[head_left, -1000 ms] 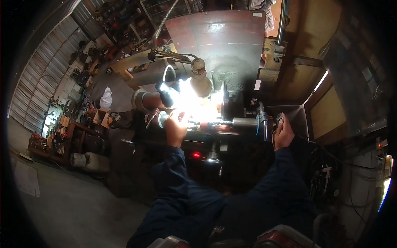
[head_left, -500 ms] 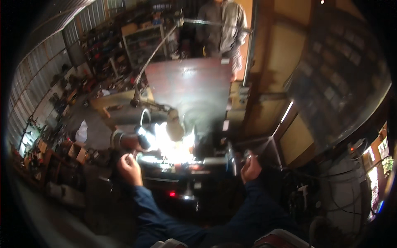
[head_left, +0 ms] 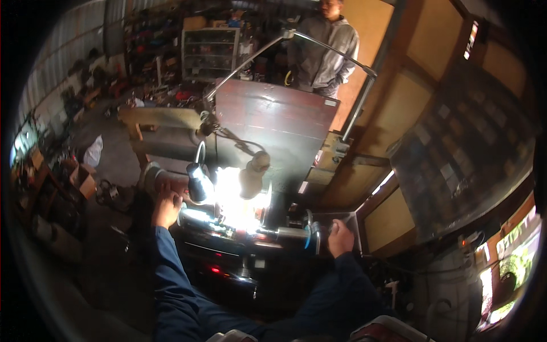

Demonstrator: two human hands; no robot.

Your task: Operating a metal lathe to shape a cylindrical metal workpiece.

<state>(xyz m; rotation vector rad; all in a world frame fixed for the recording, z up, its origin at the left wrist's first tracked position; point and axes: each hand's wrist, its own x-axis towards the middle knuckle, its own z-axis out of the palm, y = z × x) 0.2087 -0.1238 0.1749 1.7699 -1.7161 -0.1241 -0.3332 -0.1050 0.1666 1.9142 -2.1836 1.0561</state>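
Machine ahead of you, midsection lost in glare beside lamp; your left hand, partly curled, at left end; your right hand, nearly closed, at right; cannot tell either grip; work done or left unreadable.

Left hand near lamp, right hand near metal cylinder
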